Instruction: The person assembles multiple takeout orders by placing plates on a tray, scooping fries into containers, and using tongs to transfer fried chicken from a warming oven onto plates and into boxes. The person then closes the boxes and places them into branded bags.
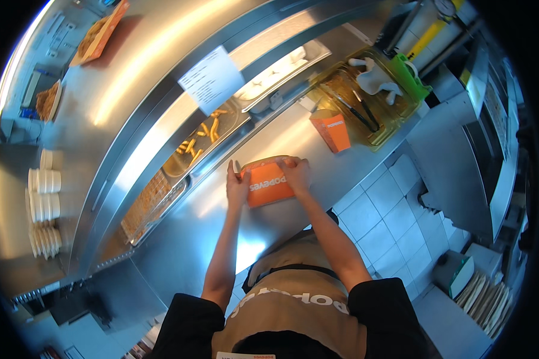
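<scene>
An orange cardboard food box (269,190) with white lettering sits on the steel counter in front of me, and I have it between both hands. My left hand (238,185) grips its left end, with the fingers along the far corner. At the upper right edge, my right hand (295,176) is closed on the box with its fingers bent over the rim. What the box holds inside is hidden. Right of it on the counter stands a smaller orange fry carton (334,133).
Beyond the counter edge, a steel pan (226,127) holds some fries, and another pan (310,52) holds white packets. A yellow tray (384,136) at right carries tongs (354,109) and white gloves (375,78). Overhead is a steel shelf (126,78); white cups (44,188) stand left.
</scene>
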Motion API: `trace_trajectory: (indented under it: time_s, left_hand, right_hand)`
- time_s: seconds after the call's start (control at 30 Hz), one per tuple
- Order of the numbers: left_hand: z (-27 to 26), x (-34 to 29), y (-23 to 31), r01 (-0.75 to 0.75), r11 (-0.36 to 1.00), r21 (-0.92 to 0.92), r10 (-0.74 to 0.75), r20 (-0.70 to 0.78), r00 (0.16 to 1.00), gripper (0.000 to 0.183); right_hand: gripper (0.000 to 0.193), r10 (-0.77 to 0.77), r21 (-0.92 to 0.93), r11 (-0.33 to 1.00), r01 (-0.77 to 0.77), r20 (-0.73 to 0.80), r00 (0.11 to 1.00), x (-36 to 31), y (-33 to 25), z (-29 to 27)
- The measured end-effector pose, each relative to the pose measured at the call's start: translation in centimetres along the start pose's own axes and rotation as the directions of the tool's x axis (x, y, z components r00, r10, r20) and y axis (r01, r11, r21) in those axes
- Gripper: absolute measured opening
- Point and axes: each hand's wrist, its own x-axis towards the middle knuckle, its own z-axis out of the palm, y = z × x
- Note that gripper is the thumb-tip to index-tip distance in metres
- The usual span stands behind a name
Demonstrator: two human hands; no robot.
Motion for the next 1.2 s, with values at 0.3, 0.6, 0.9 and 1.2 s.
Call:
trace_trajectory:
  time_s: [0.3, 0.6, 0.9, 1.2]
  left_hand:
    - [-1.7, 1.3, 5.9, -0.435, 0.671, 0.600, 0.501, 0.066, 0.863, 0.032]
    - [4.3, 6.0, 12.7, -0.428, 0.900, 0.083, 0.203, 0.789, 0.580, 0.036]
    - [4.6, 6.6, 10.4, -0.510, 0.855, -0.093, 0.390, 0.764, 0.515, 0.020]
    - [4.7, 7.7, 11.1, -0.409, 0.912, -0.043, 0.257, 0.836, 0.485, 0.019]
  right_hand:
    - [0.062, -0.001, 0.059, 0.998, 0.004, -0.051, 0.999, -0.6, 0.3, 1.2]
    - [0.055, 0.031, 0.051, 0.998, -0.031, -0.006, 1.000, -0.6, 0.4, 1.5]
    - [0.066, -0.099, -0.216, 0.974, 0.070, -0.126, 0.987, -0.8, 0.7, 2.5]
    - [0.064, -0.152, -0.113, 0.985, 0.134, -0.166, 0.974, -0.4, 1.8, 3.8]
